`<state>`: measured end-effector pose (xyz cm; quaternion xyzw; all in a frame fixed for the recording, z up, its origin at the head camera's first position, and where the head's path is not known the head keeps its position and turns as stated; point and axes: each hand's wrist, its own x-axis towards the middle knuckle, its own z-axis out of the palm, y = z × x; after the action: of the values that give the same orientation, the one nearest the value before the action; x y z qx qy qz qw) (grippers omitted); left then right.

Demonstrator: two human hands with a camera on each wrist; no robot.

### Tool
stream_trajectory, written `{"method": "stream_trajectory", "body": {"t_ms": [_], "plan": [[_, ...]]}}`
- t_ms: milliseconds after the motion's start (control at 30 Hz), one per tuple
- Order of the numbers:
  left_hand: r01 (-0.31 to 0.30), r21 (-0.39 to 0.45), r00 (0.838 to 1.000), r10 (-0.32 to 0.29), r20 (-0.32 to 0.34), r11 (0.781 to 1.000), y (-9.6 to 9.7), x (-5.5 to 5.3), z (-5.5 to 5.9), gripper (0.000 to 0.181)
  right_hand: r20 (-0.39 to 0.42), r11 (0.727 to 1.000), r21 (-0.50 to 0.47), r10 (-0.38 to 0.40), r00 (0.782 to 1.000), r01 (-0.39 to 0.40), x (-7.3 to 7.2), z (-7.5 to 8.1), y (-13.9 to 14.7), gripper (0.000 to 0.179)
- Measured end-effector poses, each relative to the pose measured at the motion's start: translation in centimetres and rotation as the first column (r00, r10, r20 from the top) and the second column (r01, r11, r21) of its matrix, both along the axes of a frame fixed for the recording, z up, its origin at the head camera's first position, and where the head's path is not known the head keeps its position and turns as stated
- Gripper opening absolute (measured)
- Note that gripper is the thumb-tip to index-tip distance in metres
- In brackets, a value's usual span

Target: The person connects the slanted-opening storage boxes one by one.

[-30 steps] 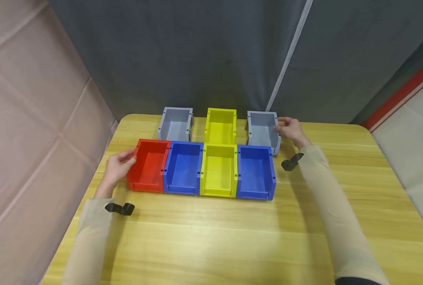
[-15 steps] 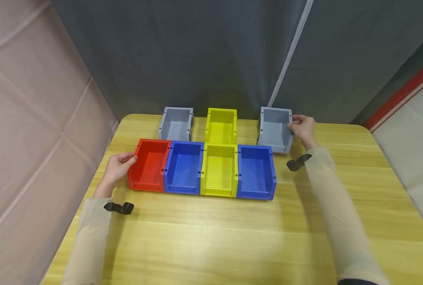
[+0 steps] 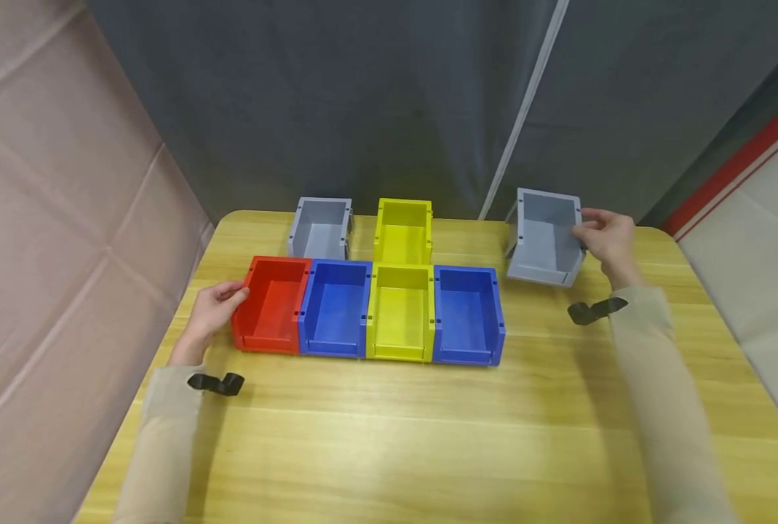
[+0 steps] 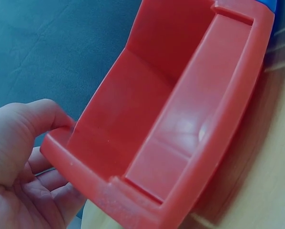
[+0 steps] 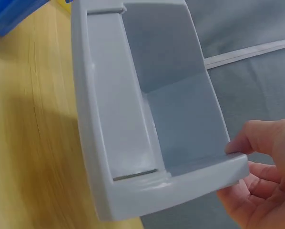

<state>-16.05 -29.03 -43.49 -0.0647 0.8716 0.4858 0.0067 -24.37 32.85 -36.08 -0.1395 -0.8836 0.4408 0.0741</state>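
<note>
My right hand (image 3: pixel 608 240) pinches the right side wall of a grey storage bin (image 3: pixel 544 244), which is tilted a little and stands apart from the others at the back right. In the right wrist view the thumb is inside the grey wall and the fingers are outside it. At the left, my left hand (image 3: pixel 213 313) pinches the left wall of a red bin (image 3: pixel 274 306). The red bin heads a front row, side by side with a blue bin (image 3: pixel 336 309), a yellow bin (image 3: pixel 400 313) and a second blue bin (image 3: pixel 469 316).
Behind the front row stand another grey bin (image 3: pixel 321 229) and another yellow bin (image 3: pixel 405 231), with a gap between them. The wooden table (image 3: pixel 375 444) ends at a dark curtain (image 3: pixel 336 102). A pale padded wall (image 3: pixel 54 218) rises on the left.
My right hand has moved the grey bin to the right, away from the back yellow bin, and the bin has turned slightly. My left hand stays on the red bin.
</note>
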Motion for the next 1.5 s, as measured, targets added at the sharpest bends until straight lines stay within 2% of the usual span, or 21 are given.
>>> {"method": "stream_trajectory", "body": {"t_ms": [167, 333, 500, 800, 1000, 1167, 1500], "plan": [[0.004, 0.020, 1.000, -0.004, 0.005, 1.000, -0.1, -0.1, -0.2, 0.045, 0.000, 1.000, 0.006, 0.022, 1.000, -0.022, 2.0, 0.8, 0.5, 0.044], [0.005, 0.018, 1.000, -0.005, 0.019, 1.000, -0.2, 0.0, -0.1, 0.046, 0.007, 0.998, 0.055, 0.033, 0.999, -0.034, 4.0, 1.4, 0.6, 0.044], [0.009, 0.018, 1.000, -0.009, 0.015, 1.000, -0.3, -0.1, -0.1, 0.045, -0.017, 0.996, 0.063, 0.062, 0.998, -0.061, 5.9, 1.7, 0.3, 0.043], [0.015, -0.001, 0.999, -0.015, 0.029, 1.000, -0.2, -0.1, 0.0, 0.047, -0.034, 0.989, 0.098, 0.111, 0.993, -0.107, 8.9, 0.8, -0.4, 0.040], [0.008, 0.005, 1.000, -0.009, 0.025, 1.000, -0.3, -0.1, 0.0, 0.046, -0.047, 0.984, 0.114, 0.144, 0.988, -0.138, 10.0, -0.1, -0.8, 0.040], [-0.005, 0.015, 0.998, 0.004, 0.056, 1.000, -0.2, -0.1, 0.2, 0.048, -0.056, 0.982, 0.110, 0.162, 0.985, -0.155, 10.5, -0.6, -1.2, 0.039], [-0.009, 0.003, 0.997, 0.009, 0.080, 1.000, -0.2, -0.1, 0.2, 0.049, -0.013, 0.986, 0.110, 0.126, 0.992, -0.124, 10.7, -0.7, -1.5, 0.042]]}}
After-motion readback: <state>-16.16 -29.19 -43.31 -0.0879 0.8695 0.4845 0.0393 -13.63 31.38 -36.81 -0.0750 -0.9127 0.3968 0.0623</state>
